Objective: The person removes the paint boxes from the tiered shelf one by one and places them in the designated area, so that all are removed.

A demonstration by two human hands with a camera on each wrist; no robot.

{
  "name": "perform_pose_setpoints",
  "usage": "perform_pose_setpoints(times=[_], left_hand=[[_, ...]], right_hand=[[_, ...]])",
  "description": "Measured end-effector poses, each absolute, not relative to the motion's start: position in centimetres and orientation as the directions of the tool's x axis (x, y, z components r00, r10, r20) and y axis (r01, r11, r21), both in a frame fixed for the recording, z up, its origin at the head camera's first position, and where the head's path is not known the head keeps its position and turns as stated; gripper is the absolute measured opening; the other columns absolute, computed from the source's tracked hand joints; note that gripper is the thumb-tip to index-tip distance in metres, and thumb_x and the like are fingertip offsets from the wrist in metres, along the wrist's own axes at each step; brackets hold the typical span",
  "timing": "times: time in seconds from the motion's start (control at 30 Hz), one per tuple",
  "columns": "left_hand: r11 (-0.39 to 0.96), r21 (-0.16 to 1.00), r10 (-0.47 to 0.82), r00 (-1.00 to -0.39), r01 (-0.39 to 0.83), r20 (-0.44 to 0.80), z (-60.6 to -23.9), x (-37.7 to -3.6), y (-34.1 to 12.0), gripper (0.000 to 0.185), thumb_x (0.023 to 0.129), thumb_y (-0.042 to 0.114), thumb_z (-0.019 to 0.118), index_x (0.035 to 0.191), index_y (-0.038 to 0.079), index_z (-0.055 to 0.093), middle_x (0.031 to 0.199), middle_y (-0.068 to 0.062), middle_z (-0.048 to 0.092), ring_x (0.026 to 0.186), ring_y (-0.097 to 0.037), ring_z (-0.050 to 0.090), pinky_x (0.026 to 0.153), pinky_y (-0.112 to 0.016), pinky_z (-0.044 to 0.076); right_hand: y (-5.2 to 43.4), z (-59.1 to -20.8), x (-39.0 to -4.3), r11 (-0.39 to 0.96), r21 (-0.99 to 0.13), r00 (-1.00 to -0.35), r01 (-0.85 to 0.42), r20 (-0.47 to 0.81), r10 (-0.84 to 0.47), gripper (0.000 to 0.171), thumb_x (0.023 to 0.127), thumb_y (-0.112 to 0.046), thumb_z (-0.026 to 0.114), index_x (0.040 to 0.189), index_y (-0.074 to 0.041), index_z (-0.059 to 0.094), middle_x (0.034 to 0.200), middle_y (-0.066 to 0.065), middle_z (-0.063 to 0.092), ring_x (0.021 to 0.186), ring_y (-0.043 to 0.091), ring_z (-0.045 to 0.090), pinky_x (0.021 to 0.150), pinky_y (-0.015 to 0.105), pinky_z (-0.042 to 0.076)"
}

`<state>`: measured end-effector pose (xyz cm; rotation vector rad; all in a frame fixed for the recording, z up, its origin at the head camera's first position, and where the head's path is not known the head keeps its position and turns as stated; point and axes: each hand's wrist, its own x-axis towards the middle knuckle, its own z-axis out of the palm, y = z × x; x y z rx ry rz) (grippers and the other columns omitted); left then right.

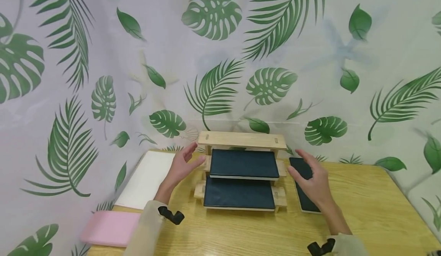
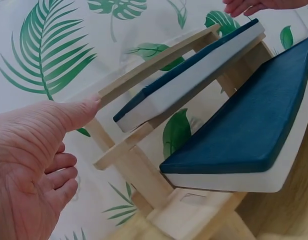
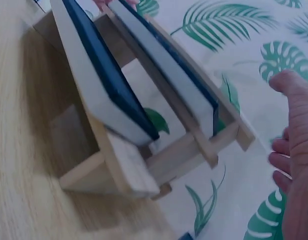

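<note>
So there's a little three-tier wooden rack sitting on a light wooden table, pushed up close to a backdrop printed with green tropical leaves. The top shelf is bare wood, the middle step carries a dark blue board with a pale edge, and the bottom step has a second dark blue board of the same kind lying flat on it. The person's left hand hovers at the left end of the rack, fingers straight and relaxed, palm facing the rack, gripping nothing; in the left wrist view the thumb comes right up by the left end of the top shelf, though it's hard to say if it's actually touching. The right hand is just off the right end of the rack, also loose and spread, holding nothing, hanging over a third dark board that lies flat on the table just beside the rack. Off to the left, a white flat board lies on the table near the backdrop, and a pink flat thing sits at the near left corner. Both wrists have pale sleeves with a black clip.
</note>
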<state>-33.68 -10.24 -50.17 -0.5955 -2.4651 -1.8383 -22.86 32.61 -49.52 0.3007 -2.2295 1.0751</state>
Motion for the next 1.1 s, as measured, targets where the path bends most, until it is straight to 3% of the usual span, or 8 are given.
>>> perform_pose_setpoints(times=[0.17, 0.23, 0.43, 0.83, 1.1], left_hand=[[0.182, 0.943, 0.271, -0.936, 0.278, 0.224, -51.5, -32.9, -9.8, 0.078, 0.098, 0.024, 0.077, 0.161, 0.003, 0.037, 0.165, -0.018, 0.039, 0.154, -0.031, 0.036, 0.125, -0.045, 0.032], [0.155, 0.953, 0.258, -0.942, 0.262, 0.217, -52.2, -32.6, -9.5, 0.077, 0.097, 0.022, 0.078, 0.161, 0.004, 0.038, 0.165, -0.019, 0.039, 0.153, -0.032, 0.036, 0.125, -0.046, 0.032], [0.086, 0.964, 0.249, -0.942, 0.251, 0.223, -53.8, -32.1, -8.6, 0.077, 0.096, 0.016, 0.078, 0.161, 0.003, 0.038, 0.167, -0.020, 0.034, 0.155, -0.031, 0.031, 0.125, -0.047, 0.030], [0.081, 0.963, 0.180, -0.954, 0.256, 0.238, -54.4, -31.5, -8.5, 0.074, 0.093, 0.014, 0.082, 0.157, 0.005, 0.046, 0.162, -0.019, 0.042, 0.150, -0.034, 0.040, 0.123, -0.052, 0.035], [0.067, 0.963, 0.148, -0.957, 0.261, 0.249, -54.5, -31.5, -8.2, 0.075, 0.091, 0.013, 0.083, 0.155, -0.002, 0.047, 0.159, -0.019, 0.047, 0.147, -0.034, 0.046, 0.121, -0.051, 0.038]], right_hand=[[31.0, -48.4, -23.0, 0.662, -0.618, -0.866, -0.425, 0.491, -0.097, 0.074, 0.092, -0.023, 0.082, 0.157, -0.010, 0.048, 0.156, 0.017, 0.050, 0.143, 0.041, 0.046, 0.113, 0.061, 0.043], [30.4, -48.2, -23.2, 0.675, -0.616, -0.896, -0.405, 0.413, -0.161, 0.082, 0.093, -0.032, 0.081, 0.161, -0.013, 0.040, 0.162, 0.019, 0.042, 0.147, 0.046, 0.040, 0.109, 0.071, 0.040], [28.9, -47.6, -24.1, 0.746, -0.544, -0.922, -0.385, 0.259, -0.287, 0.093, 0.094, -0.053, 0.075, 0.165, -0.013, 0.031, 0.169, 0.018, 0.029, 0.151, 0.046, 0.032, 0.113, 0.069, 0.039], [26.9, -45.7, -26.1, 0.810, -0.367, -0.887, -0.457, 0.255, -0.385, 0.088, 0.092, -0.054, 0.075, 0.157, -0.004, 0.045, 0.160, 0.021, 0.044, 0.144, 0.044, 0.044, 0.115, 0.065, 0.040], [26.5, -45.5, -27.0, 0.851, -0.310, -0.906, -0.423, 0.146, -0.397, 0.107, 0.086, -0.067, 0.074, 0.159, 0.001, 0.039, 0.162, 0.025, 0.039, 0.147, 0.047, 0.039, 0.116, 0.066, 0.038]])
